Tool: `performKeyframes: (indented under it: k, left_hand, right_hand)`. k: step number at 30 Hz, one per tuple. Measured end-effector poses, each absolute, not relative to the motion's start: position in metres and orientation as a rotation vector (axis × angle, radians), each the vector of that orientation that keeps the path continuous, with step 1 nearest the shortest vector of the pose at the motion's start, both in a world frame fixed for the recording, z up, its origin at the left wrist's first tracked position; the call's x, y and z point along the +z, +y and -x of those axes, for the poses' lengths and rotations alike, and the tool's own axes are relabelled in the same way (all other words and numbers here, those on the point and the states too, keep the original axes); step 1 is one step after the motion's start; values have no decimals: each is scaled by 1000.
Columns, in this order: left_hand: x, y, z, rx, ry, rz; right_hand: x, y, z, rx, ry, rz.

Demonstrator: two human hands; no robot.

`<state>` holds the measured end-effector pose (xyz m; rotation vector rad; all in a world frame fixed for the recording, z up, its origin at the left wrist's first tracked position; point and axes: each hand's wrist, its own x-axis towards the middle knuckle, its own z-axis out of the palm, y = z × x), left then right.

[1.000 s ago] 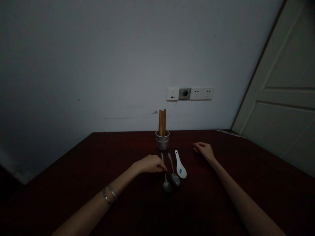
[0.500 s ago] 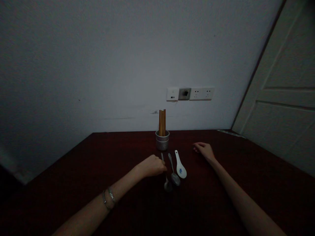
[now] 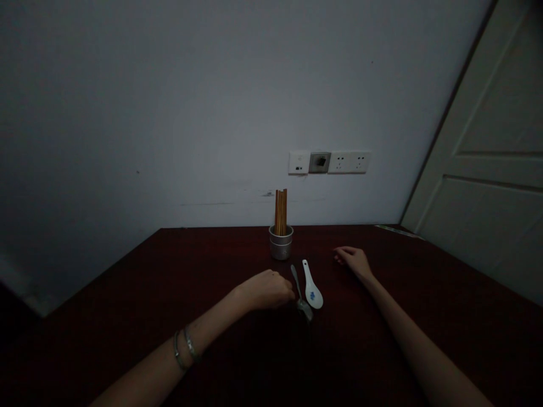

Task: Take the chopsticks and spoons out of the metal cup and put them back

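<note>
My left hand point(image 3: 271, 289) is closed just left of the spoons, its fingertips near a metal spoon point(image 3: 297, 282) that lies on the dark red table point(image 3: 203, 265). A second metal spoon is in its grip, mostly hidden by the fingers; around the lying spoon's bowl the shapes are too dark to separate. Right beside it lies a white ceramic soup spoon point(image 3: 313, 295) with a blue mark, its handle toward the wall. My right hand point(image 3: 353, 260) rests on the table farther right, fingers loosely curled, with nothing seen in them.
Behind the spoons stands a metal cup point(image 3: 280, 247) holding several wooden chopsticks point(image 3: 281, 212). The wall point(image 3: 212, 113) with a row of sockets point(image 3: 328, 163) rises at the table's back edge. A white panelled door point(image 3: 487, 164) is on the right.
My left hand has shifted slightly right, and the metal spoon under it no longer shows at its former place on the table. The right hand has stayed where it was.
</note>
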<state>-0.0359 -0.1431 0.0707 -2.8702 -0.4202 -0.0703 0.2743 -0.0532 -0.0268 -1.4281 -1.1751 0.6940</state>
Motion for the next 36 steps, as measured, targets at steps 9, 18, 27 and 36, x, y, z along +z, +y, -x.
performKeyframes:
  k: [9, 18, 27, 36]
  left_hand:
    - [98, -139, 47, -690, -684, 3197]
    - [117, -133, 56, -1510, -1665, 3177]
    - [120, -130, 59, -1580, -1988, 3206]
    - [117, -128, 62, -1556, -1969, 3270]
  right_hand:
    - [-29, -51, -275, 697, -1173, 1408]
    - [-26, -53, -272, 695, -1160, 1412]
    - [-27, -52, -273, 695, -1169, 1432]
    - [-27, -52, -273, 709, -1169, 1420]
